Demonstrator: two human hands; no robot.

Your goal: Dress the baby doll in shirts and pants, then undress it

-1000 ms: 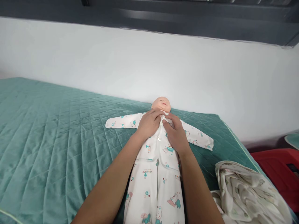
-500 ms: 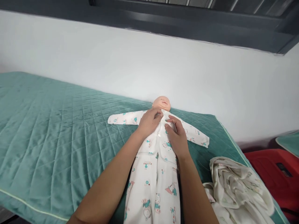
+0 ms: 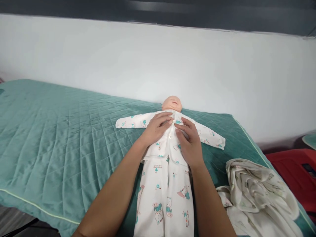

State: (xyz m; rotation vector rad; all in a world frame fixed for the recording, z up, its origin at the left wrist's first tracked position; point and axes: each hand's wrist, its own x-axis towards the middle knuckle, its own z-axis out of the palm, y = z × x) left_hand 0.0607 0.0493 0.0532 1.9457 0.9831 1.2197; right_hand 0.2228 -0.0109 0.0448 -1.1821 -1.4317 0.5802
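Note:
A baby doll [image 3: 172, 103] lies on its back, dressed in a white patterned baby shirt [image 3: 158, 146] and matching pants [image 3: 154, 194]. Its sleeves stretch out to both sides. My left hand [image 3: 158, 126] rests on the chest, fingers extended over the shirt near the front opening. On the other side of that opening, my right hand [image 3: 190, 140] touches the shirt with its fingers apart. Between the hands a round button [image 3: 170, 137] shows on the shirt front. The fingers partly cover the upper front.
A quilted green cover [image 3: 61, 141] lies under the doll, reaching to the white wall [image 3: 123, 62]. To the right, a crumpled off-white cloth [image 3: 256, 187] lies on the cover. Beyond the right edge stands a red object [image 3: 291, 168].
My left fingers have straightened and lie flatter on the shirt. My right hand stays at the chest, its fingers slightly shifted. The head view has tilted and moved a little.

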